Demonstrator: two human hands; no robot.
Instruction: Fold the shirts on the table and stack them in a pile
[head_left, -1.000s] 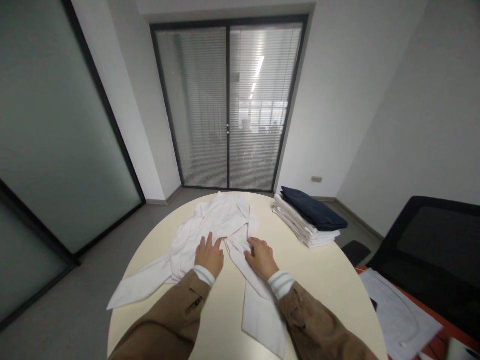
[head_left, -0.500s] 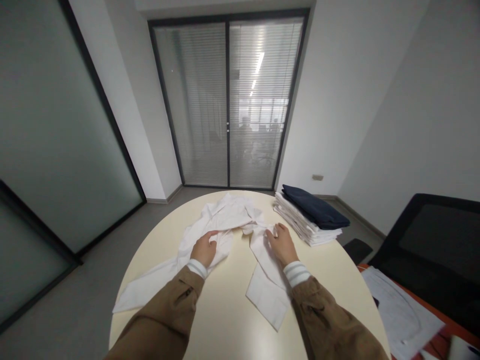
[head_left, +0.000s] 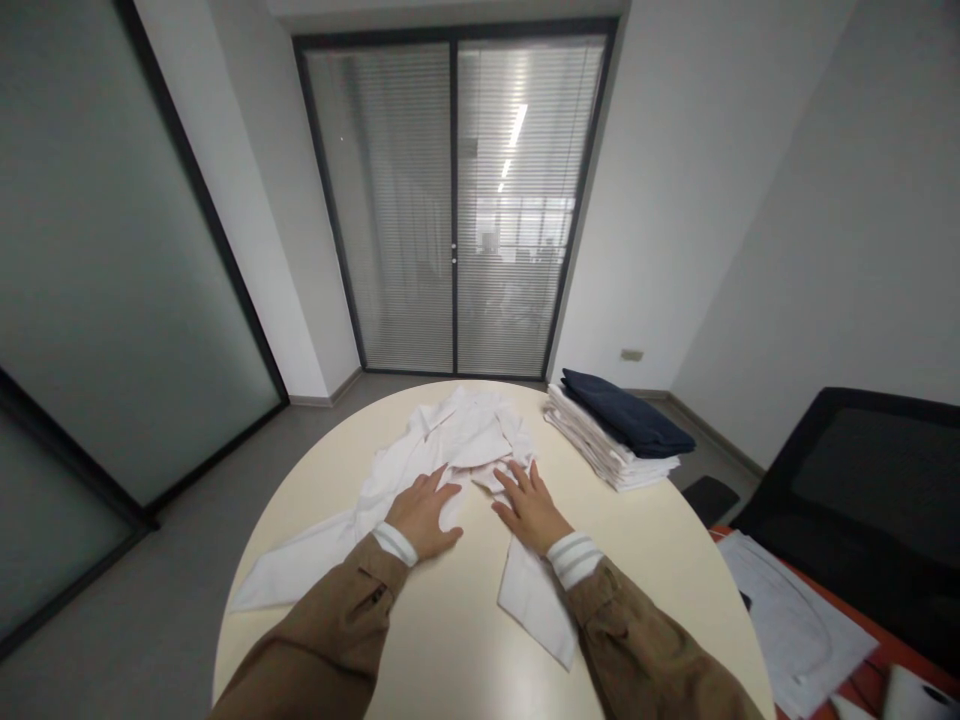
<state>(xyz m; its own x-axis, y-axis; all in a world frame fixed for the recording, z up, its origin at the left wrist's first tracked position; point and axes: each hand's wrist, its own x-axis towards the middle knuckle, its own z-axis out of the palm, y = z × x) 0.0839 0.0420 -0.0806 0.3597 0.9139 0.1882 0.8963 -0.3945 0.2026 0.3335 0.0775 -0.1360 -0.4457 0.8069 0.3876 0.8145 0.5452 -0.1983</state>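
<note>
A crumpled white shirt [head_left: 469, 432] lies bunched toward the far side of the round table [head_left: 442, 650]. One long sleeve stretches to the table's left edge, and another trails toward me on the right. My left hand [head_left: 425, 515] rests on the cloth's near left part with its fingers spread. On the right, my right hand [head_left: 531, 507] lies over the other sleeve, fingers apart and tips touching the fabric. Neither hand grips the cloth. Both forearms hide parts of the sleeves.
At the table's right rear stands a stack of folded white clothes [head_left: 600, 450] topped by a folded navy garment [head_left: 626, 412]. A black mesh chair [head_left: 862, 490] is at the right, beside a red surface bearing a white sheet [head_left: 795, 620]. Glass doors [head_left: 454, 200] stand beyond the table.
Both hands have let go of the fabric, and their fingers have spread. My right hand has moved left and slightly nearer. The right part of the shirt now lies closer in toward the middle.
</note>
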